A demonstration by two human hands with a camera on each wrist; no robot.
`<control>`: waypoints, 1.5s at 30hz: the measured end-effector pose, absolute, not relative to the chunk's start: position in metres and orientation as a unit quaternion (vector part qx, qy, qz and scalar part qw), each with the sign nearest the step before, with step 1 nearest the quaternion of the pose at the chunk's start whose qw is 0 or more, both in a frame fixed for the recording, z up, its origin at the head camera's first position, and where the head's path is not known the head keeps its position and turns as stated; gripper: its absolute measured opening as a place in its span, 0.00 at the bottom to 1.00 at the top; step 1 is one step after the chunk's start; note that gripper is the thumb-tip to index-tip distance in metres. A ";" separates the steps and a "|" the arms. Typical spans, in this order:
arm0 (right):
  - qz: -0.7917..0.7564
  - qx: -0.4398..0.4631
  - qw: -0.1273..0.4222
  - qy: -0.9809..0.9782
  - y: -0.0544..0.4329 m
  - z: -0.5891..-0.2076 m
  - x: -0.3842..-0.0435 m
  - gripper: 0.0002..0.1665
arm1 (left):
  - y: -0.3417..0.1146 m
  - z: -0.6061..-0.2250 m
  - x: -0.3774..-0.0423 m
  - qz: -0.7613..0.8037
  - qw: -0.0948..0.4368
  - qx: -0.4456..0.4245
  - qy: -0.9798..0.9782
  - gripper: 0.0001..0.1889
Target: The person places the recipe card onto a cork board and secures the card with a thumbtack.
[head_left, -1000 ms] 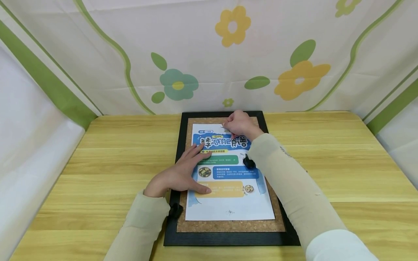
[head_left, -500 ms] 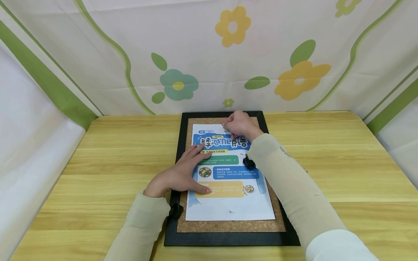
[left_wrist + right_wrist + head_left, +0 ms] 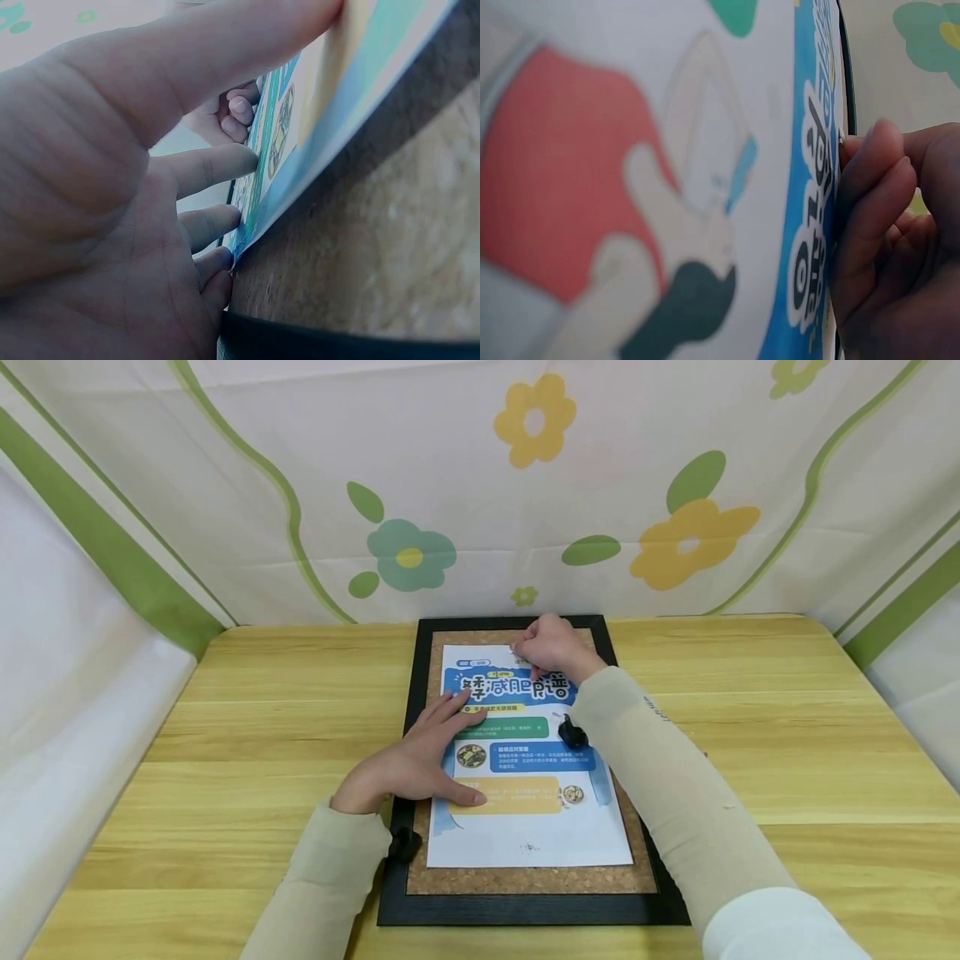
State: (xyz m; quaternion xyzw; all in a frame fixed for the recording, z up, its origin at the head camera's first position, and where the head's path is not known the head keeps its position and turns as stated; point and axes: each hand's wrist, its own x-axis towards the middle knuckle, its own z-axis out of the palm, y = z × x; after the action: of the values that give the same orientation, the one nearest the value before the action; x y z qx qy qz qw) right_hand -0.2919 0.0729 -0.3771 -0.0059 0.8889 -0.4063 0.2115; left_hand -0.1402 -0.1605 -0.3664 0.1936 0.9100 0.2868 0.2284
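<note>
A printed poster (image 3: 480, 839) with blue, green and orange blocks lies on a cork board (image 3: 525, 882) in a black frame. My left hand (image 3: 416, 764) rests on the poster's left side with fingers and thumb spread. In the left wrist view its fingertips touch the sheet, whose edge lifts slightly off the cork. At the poster's top edge, my right hand (image 3: 553, 647) pinches a tiny whitish pin-like thing (image 3: 841, 137) against the paper between thumb and forefinger. Most of that thing is hidden by the fingers. The other right fingers are curled.
The board's black frame (image 3: 525, 910) lies on a wooden table (image 3: 285, 718), its far edge close to a flowered cloth (image 3: 480, 485). My right forearm (image 3: 675, 777) crosses the board's right side. A small reddish speck shows beside that sleeve.
</note>
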 end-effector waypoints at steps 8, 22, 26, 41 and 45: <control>-0.408 -0.006 0.212 0.888 0.073 -0.378 -0.293 0.17 | -0.161 -0.366 -0.139 0.288 0.223 0.196 0.911 0.57; -0.400 -0.004 0.225 0.888 0.074 -0.375 -0.293 0.18 | -0.161 -0.364 -0.139 0.285 0.226 0.195 0.911 0.56; -0.398 -0.007 0.224 0.889 0.074 -0.375 -0.293 0.18 | -0.160 -0.364 -0.139 0.284 0.228 0.193 0.911 0.56; -0.389 -0.018 0.212 0.896 0.071 -0.372 -0.289 0.15 | -0.161 -0.365 -0.139 0.289 0.225 0.194 0.910 0.56; -0.390 -0.019 0.211 0.896 0.071 -0.371 -0.289 0.14 | -0.161 -0.365 -0.139 0.288 0.222 0.197 0.911 0.56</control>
State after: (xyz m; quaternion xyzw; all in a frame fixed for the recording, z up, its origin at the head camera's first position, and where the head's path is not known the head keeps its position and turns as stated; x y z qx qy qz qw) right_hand -0.2887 0.0706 -0.3712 -0.0191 0.8962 -0.3896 0.2114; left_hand -0.1394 -0.1613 -0.3649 0.1968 0.9105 0.2882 0.2217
